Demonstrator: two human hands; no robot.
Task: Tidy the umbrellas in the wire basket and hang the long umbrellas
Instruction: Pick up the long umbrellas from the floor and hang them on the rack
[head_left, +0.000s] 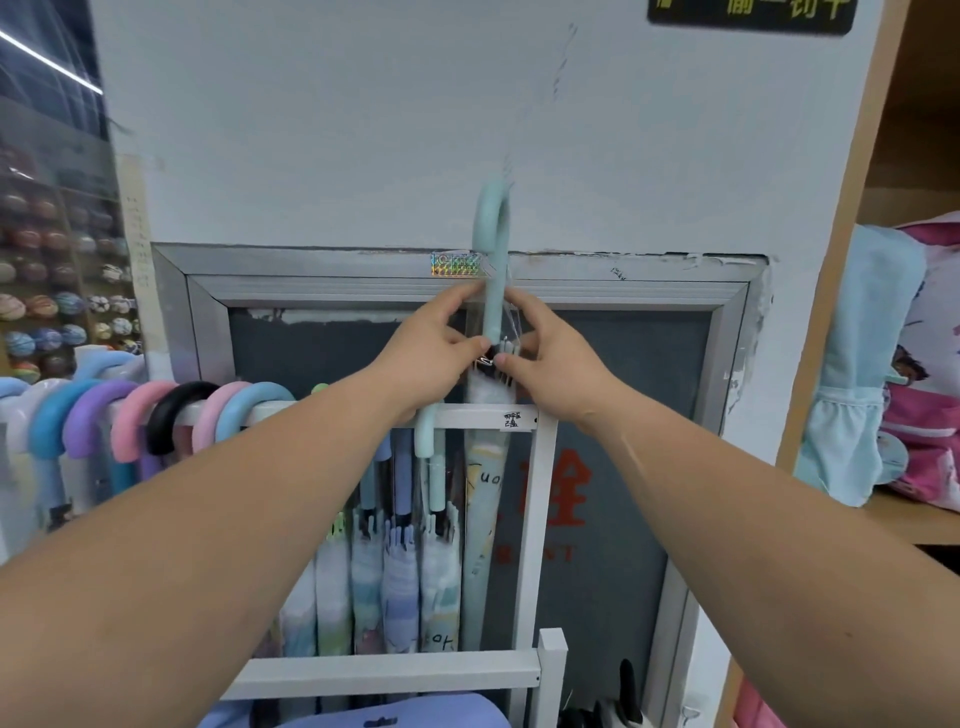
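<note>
Behind the white rail (467, 417), mint umbrella (480, 519).

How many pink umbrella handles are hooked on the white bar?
2. One pink handle is left of the black handle, the other right of it. The arm may hide more.

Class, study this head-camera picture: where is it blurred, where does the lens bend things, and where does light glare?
Head view: the mint umbrella pinched by the left hand and right hand is smeared at its crook; the balls far left are soft; the ceiling light streaks; the wide lens stretches the forearms.
</note>
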